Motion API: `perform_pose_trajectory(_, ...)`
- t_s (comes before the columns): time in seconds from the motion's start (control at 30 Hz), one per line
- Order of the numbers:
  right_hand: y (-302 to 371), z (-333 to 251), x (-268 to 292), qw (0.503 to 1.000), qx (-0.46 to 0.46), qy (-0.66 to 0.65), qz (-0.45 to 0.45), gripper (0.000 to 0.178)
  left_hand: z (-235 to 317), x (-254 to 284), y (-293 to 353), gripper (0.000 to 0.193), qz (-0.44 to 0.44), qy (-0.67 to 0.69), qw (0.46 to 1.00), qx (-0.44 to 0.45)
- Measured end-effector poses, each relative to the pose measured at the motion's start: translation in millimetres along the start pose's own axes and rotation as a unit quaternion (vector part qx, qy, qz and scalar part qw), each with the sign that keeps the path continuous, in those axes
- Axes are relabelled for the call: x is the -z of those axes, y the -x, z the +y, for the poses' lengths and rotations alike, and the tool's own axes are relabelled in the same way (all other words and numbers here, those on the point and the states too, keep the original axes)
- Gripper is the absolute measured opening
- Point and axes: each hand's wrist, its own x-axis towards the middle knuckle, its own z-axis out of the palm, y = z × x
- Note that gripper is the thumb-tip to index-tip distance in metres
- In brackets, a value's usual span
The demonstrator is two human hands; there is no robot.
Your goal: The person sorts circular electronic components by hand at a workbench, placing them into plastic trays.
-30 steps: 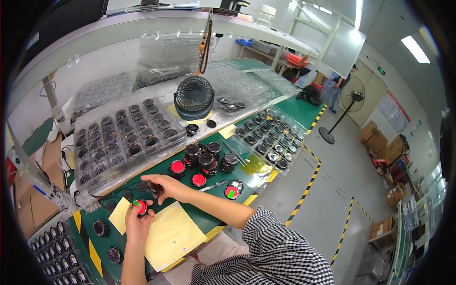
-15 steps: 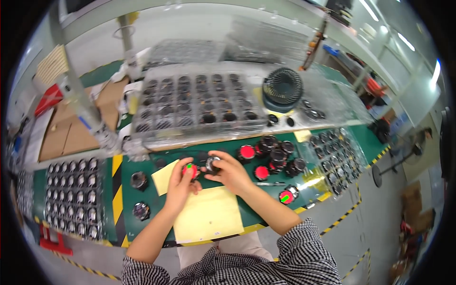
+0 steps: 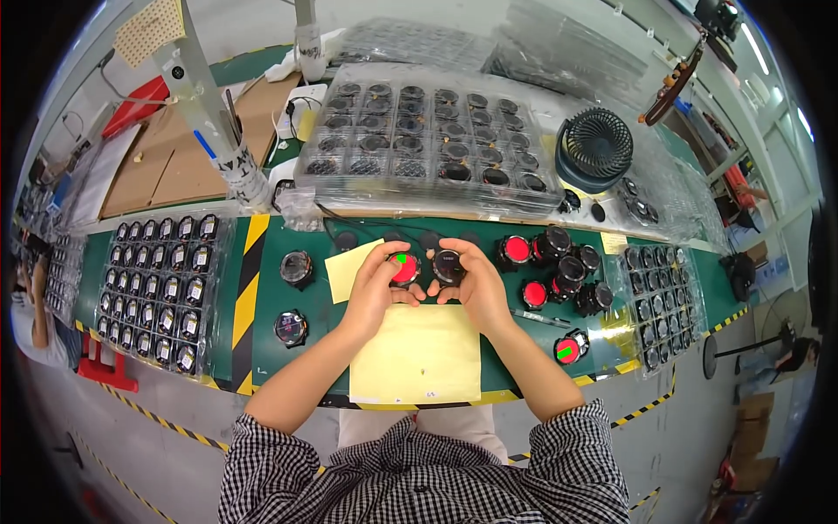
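Observation:
My left hand point(image 3: 370, 286) is closed around a round watch case with a red face point(image 3: 404, 272) and a small green sticker at its top. Close beside it, my right hand point(image 3: 482, 286) grips a black round watch case point(image 3: 449, 269), its dark face turned up. Both are held above the far edge of a yellow sheet point(image 3: 415, 360) on the green table. A smaller yellow paper point(image 3: 344, 272) lies just left of my left hand. Two dark watch cases, an upper one point(image 3: 297, 268) and a lower one point(image 3: 291, 328), rest farther left.
Right of my hands stands a cluster of watch cases point(image 3: 567, 271), some red-faced. A pen point(image 3: 541, 319) and a red-faced case with a green sticker point(image 3: 567, 351) lie nearer. Filled trays flank me, left point(image 3: 157, 288) and right point(image 3: 659, 301). Behind are stacked trays point(image 3: 419, 188) and a fan point(image 3: 595, 148).
The whole view has swung, so the table sits farther right and higher. The case in my right hand now shows its dark face more fully. Both hands keep their hold.

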Motion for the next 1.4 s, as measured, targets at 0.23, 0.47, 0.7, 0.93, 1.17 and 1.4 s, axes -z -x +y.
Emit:
perform_pose_trajectory(0.23, 4.6, 1.9, -6.6, 0.999, 0.026, 0.044, -0.006, 0.042, -3.2, 1.8, 2.8, 0.031, 0.002, -0.043, 0.999, -0.020)
perform_pose_trajectory(0.47, 3.6, 0.9, -5.8, 0.999, 0.021, 0.018, 0.022, 0.034, 2.1, -6.6, 4.7, 0.030, 0.029, 0.000, 1.000, -0.001)
perform_pose_trajectory(0.7, 3.7, -1.8, -6.6, 0.999, 0.006, 0.020, 0.046, 0.025, 6.4, -6.8, 7.8, 0.021, 0.033, -0.001, 0.999, 0.003)
perform_pose_trajectory(0.93, 7.9, 5.0, -11.9, 0.992, 0.019, 0.114, 0.046, 0.018, -1.9, -5.3, 8.8, 0.016, 0.019, -0.087, 0.996, -0.010)
perform_pose_trajectory(1.17, 6.0, 3.3, -9.5, 0.999, 0.011, 0.034, 0.039, 0.036, -3.1, -1.9, 6.7, 0.033, 0.006, 0.006, 1.000, -0.008)
perform_pose_trajectory(1.4, 7.6, 5.2, -14.1, 0.995, 0.042, 0.089, 0.036, 0.030, -6.3, -4.2, 6.2, 0.029, 0.012, -0.049, 0.998, -0.023)
